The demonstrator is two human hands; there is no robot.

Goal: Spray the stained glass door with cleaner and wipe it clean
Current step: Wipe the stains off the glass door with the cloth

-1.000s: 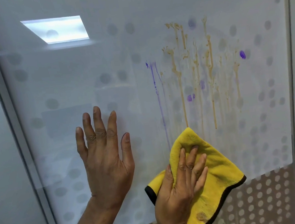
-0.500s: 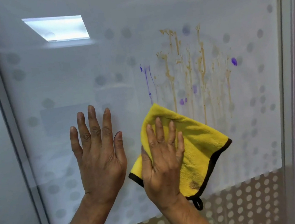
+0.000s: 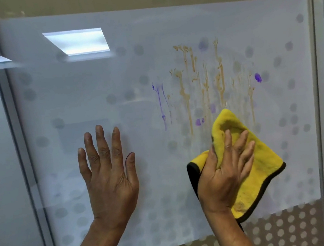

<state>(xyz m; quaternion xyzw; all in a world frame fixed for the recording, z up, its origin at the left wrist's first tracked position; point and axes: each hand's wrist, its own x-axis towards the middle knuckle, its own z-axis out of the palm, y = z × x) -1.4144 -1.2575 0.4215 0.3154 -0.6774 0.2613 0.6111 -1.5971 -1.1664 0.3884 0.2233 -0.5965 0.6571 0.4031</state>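
No legible text, label or number on the glass door (image 3: 91,86), seemingly only dots.

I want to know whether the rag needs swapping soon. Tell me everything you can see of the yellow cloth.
The yellow cloth looks like plush microfibre with a dark bound edge. It is bunched and pressed against the glass door by the right hand, just below the brown drip stains. Its lower part carries a brownish soiled patch; the rest looks fairly clean.
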